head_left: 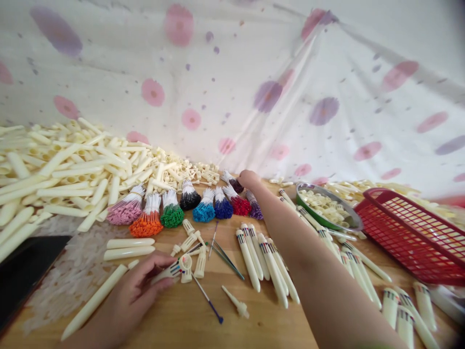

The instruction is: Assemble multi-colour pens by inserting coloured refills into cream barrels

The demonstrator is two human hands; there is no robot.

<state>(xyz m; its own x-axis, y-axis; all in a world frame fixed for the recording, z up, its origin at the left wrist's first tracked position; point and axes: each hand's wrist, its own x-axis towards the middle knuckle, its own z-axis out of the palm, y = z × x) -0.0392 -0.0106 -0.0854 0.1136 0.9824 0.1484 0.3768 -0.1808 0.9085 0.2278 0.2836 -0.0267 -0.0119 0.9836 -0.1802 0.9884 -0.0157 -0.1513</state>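
My left hand point(145, 286) is closed around a cream slotted pen barrel point(178, 267), with a few coloured pieces showing in its slots. Beside it lie several loose slotted barrels point(192, 237), tweezers point(228, 261), a refill with a blue end point(209, 301) and a small cream pointed part point(236, 301). At the back, my right hand point(249, 179) is curled at a bundle of dark maroon-tipped refills point(234, 183); its fingertips are hidden. More refill bundles stand in a row, among them pink point(124, 209), orange point(146, 224), green point(172, 213) and red point(240, 204).
A heap of cream pen tubes point(72, 169) fills the back left. Assembled multicolour pens point(267, 261) lie under and beside my right arm. A green-sided metal bowl point(303, 198) and a red basket point(410, 232) stand right. A dark flat object point(29, 271) sits at the left edge.
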